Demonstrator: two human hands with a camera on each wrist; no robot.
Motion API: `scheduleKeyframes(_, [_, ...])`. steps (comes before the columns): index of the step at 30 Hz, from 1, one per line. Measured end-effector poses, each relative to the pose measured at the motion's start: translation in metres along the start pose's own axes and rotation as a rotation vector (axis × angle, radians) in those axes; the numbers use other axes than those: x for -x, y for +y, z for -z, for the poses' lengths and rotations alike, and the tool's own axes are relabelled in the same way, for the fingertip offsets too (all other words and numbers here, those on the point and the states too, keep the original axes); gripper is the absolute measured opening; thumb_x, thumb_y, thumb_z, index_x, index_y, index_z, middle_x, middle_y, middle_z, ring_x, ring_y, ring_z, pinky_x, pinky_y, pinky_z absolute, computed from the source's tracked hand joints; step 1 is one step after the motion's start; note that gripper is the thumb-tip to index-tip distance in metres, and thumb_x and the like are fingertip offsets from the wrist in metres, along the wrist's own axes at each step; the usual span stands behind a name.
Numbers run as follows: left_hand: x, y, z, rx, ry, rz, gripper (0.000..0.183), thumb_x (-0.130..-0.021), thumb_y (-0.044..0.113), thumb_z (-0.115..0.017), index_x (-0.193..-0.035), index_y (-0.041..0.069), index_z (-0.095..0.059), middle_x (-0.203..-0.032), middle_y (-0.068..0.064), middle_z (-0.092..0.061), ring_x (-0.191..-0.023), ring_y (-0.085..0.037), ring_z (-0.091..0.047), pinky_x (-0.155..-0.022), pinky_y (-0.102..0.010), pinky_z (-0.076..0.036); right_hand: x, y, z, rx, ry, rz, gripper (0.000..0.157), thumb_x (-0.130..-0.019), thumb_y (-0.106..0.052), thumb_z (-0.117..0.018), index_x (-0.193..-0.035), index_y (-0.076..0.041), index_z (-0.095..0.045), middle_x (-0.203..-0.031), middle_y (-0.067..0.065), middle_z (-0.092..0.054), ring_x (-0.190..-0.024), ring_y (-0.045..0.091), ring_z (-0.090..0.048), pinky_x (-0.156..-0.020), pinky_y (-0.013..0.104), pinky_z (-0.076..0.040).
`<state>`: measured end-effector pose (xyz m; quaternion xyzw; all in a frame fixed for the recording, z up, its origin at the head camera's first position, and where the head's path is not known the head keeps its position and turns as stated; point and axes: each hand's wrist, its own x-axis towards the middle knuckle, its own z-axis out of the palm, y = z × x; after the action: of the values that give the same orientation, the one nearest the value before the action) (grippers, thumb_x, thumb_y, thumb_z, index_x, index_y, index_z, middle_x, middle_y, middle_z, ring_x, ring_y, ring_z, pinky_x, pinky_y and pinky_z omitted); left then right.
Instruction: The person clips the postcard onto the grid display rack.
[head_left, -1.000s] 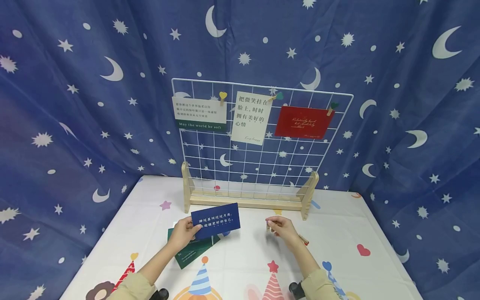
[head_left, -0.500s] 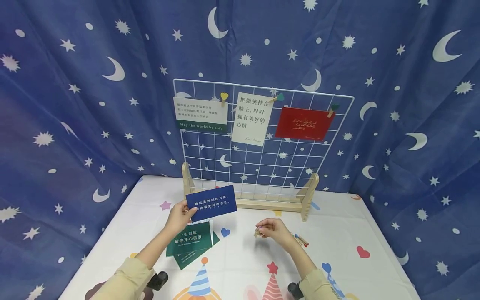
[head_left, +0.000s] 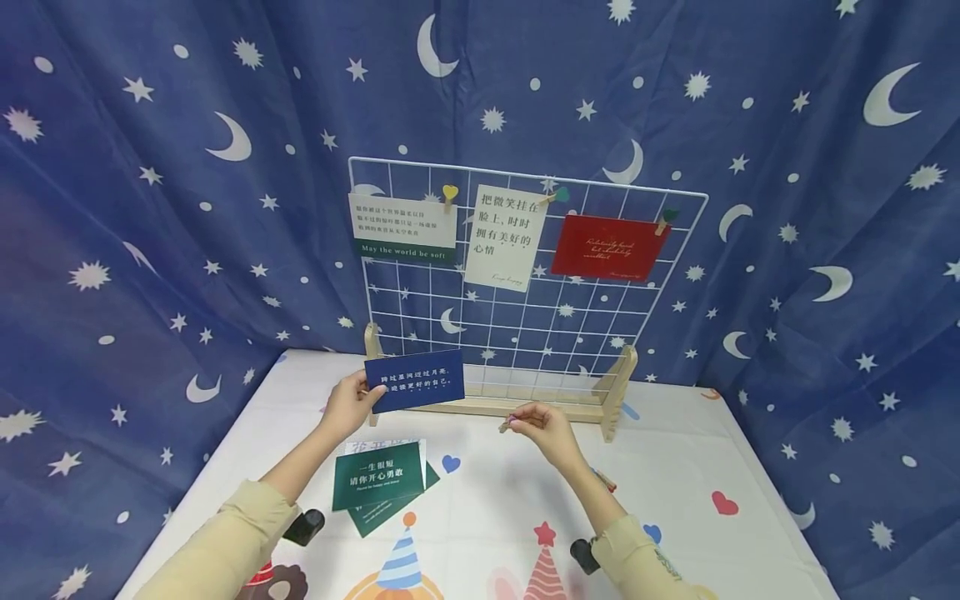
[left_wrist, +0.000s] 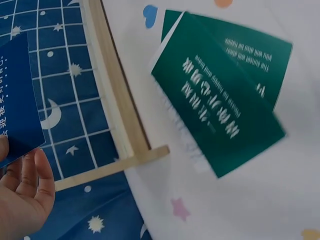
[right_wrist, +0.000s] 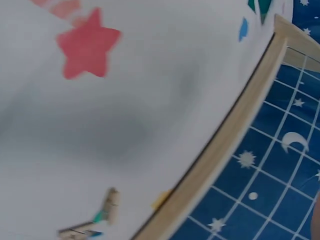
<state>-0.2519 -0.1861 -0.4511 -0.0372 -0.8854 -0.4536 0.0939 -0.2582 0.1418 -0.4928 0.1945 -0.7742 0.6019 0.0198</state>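
My left hand (head_left: 347, 406) pinches a blue card (head_left: 417, 381) with white lettering by its left end, in front of the lower left of a white wire grid rack. In the left wrist view the card (left_wrist: 19, 100) shows at the left edge, thumb in front and fingers behind. My right hand (head_left: 551, 433) pinches a small wooden clothespin (head_left: 506, 425) between thumb and fingertips, near the rack's wooden base (head_left: 480, 406). The right wrist view shows only a sliver of that hand (right_wrist: 316, 220); the held clothespin is not visible there.
Clipped on the grid hang a white-and-green card (head_left: 402, 227), a cream card (head_left: 505, 237) and a red card (head_left: 610, 247). Green cards (head_left: 378, 477) overlap on the table at left, over a pale one. Loose clothespins (head_left: 604, 481) lie beyond my right forearm.
My left hand has carried the blue card up and toward the rack, uncovering the green cards. My right hand has moved left and forward with the clothespin.
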Motion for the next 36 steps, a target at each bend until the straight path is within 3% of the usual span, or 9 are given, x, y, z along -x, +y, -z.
scheduleKeyframes(8, [-0.013, 0.009, 0.015, -0.046, 0.002, -0.034, 0.027, -0.093, 0.007, -0.056, -0.113, -0.012, -0.057, -0.093, -0.027, -0.068, -0.075, -0.029, -0.066, -0.059, -0.027, -0.047, -0.019, -0.035, -0.005, 0.038, 0.054, 0.045, 0.02, -0.085, 0.003, -0.064, -0.102, 0.013, -0.061, -0.096, 0.028, -0.066, -0.08, 0.0, -0.063, -0.076, 0.013, -0.053])
scheduleKeyframes(16, [-0.027, 0.022, 0.026, -0.094, 0.008, -0.059, 0.028, -0.094, 0.009, -0.055, -0.115, -0.01, -0.057, -0.095, -0.026, -0.068, -0.079, -0.032, -0.065, -0.062, -0.031, -0.052, -0.038, -0.048, -0.004, 0.11, 0.104, 0.147, 0.019, -0.085, 0.0, -0.065, -0.101, 0.01, -0.066, -0.098, 0.025, -0.069, -0.086, 0.029, -0.069, -0.076, 0.018, -0.055])
scheduleKeyframes(22, [-0.036, 0.028, 0.036, -0.123, 0.013, -0.097, 0.028, -0.094, 0.008, -0.056, -0.114, -0.011, -0.057, -0.097, -0.028, -0.068, -0.078, -0.032, -0.066, -0.06, -0.028, -0.048, -0.051, -0.066, -0.002, 0.148, 0.129, 0.161, 0.017, -0.083, -0.003, -0.068, -0.097, 0.006, -0.067, -0.094, 0.022, -0.07, -0.082, 0.022, -0.069, -0.073, 0.015, -0.054])
scheduleKeyframes(30, [-0.052, 0.036, 0.044, -0.137, 0.028, -0.109, 0.027, -0.094, 0.01, -0.056, -0.113, -0.009, -0.058, -0.088, -0.027, -0.067, -0.069, -0.025, -0.059, -0.058, -0.024, -0.04, -0.077, -0.088, -0.008, 0.131, 0.178, 0.195, 0.019, -0.086, -0.003, -0.065, -0.101, 0.007, -0.065, -0.093, 0.021, -0.07, -0.085, 0.033, -0.069, -0.073, 0.018, -0.056])
scheduleKeyframes(36, [-0.058, 0.043, 0.045, -0.133, 0.017, -0.101, 0.028, -0.094, 0.01, -0.056, -0.115, -0.008, -0.058, -0.092, -0.026, -0.068, -0.071, -0.024, -0.059, -0.059, -0.025, -0.041, -0.094, -0.101, -0.017, 0.154, 0.236, 0.24, 0.02, -0.086, -0.002, -0.063, -0.103, 0.009, -0.063, -0.094, 0.023, -0.07, -0.084, 0.033, -0.07, -0.073, 0.021, -0.057])
